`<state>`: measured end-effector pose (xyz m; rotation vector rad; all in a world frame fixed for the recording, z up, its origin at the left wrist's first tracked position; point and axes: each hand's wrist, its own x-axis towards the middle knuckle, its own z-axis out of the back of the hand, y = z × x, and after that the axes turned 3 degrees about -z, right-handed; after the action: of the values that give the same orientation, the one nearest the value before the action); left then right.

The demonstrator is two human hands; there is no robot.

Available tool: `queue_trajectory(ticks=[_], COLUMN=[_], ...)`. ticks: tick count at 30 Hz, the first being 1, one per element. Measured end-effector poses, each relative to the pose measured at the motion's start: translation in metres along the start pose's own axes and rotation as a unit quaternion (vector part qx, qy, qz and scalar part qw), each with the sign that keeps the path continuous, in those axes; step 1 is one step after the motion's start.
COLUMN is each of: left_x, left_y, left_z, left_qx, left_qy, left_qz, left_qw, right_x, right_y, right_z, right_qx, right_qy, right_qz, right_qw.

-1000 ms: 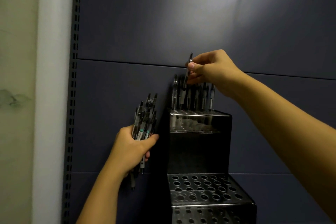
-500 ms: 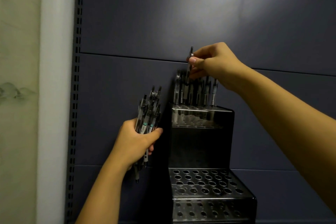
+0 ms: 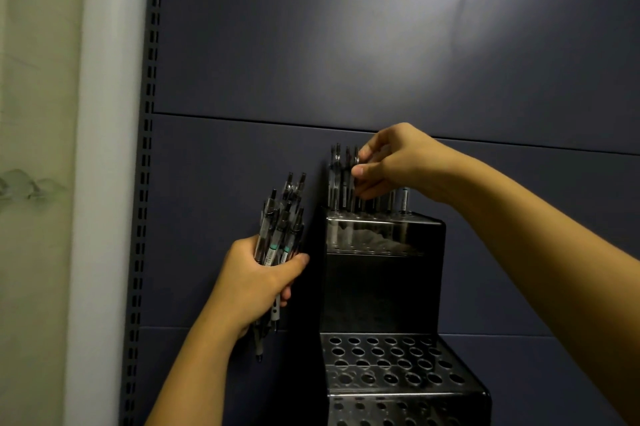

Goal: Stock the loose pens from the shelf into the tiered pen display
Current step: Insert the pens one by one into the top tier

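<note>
A black metal tiered pen display (image 3: 382,290) stands against the dark back panel. Its top tier holds a row of upright pens (image 3: 341,180); the lower tiers (image 3: 388,366) show open holes. My left hand (image 3: 256,282) grips a bundle of loose pens (image 3: 282,221) just left of the display, tips pointing up. My right hand (image 3: 391,162) is over the top tier, thumb and fingers pinching a pen that stands among the others in the row. The lower part of that pen is hidden behind my fingers.
The dark blue-grey back panel (image 3: 346,45) fills the view. A slotted upright rail (image 3: 147,183) runs down its left edge, beside a pale wall (image 3: 38,148).
My right hand has lowered the pen it held above the top tier down into the row. The left hand has kept its bundle in place.
</note>
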<state>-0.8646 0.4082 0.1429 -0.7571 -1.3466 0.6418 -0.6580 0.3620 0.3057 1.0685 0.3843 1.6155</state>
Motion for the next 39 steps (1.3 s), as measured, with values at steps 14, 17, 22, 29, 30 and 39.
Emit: queue_trajectory(ticks=[14,17,22,29,30,39], left_x=[-0.005,-0.006,-0.005,-0.004,-0.004,-0.003], left_y=[-0.008,-0.009,-0.007,-0.008,-0.008,-0.004], left_z=[-0.003,-0.003,0.000,-0.006,-0.007,-0.009], left_qx=[0.000,-0.007,0.001,0.002,0.002,0.009], left_qy=[0.008,0.005,-0.009,-0.013,-0.013,-0.010], left_qz=[-0.009,-0.016,-0.019,-0.022,-0.021,-0.011], left_qw=[1.000,1.000,1.000,1.000,1.000,1.000], right_x=[-0.022,-0.024,-0.025,-0.020,-0.020,-0.017], right_y=[0.026,0.028,0.026,0.026,0.026,0.048], right_z=[-0.025,-0.041,-0.054,-0.058,-0.057,0.000], right_qx=[-0.131,-0.148,-0.128,-0.046,-0.020,0.269], right_qy=[0.001,0.047,0.056,0.008,0.000,-0.080], right_qz=[0.099,0.084,0.059,0.006,0.000,0.019], right_qw=[0.986,0.984,0.988,0.999,1.000,0.960])
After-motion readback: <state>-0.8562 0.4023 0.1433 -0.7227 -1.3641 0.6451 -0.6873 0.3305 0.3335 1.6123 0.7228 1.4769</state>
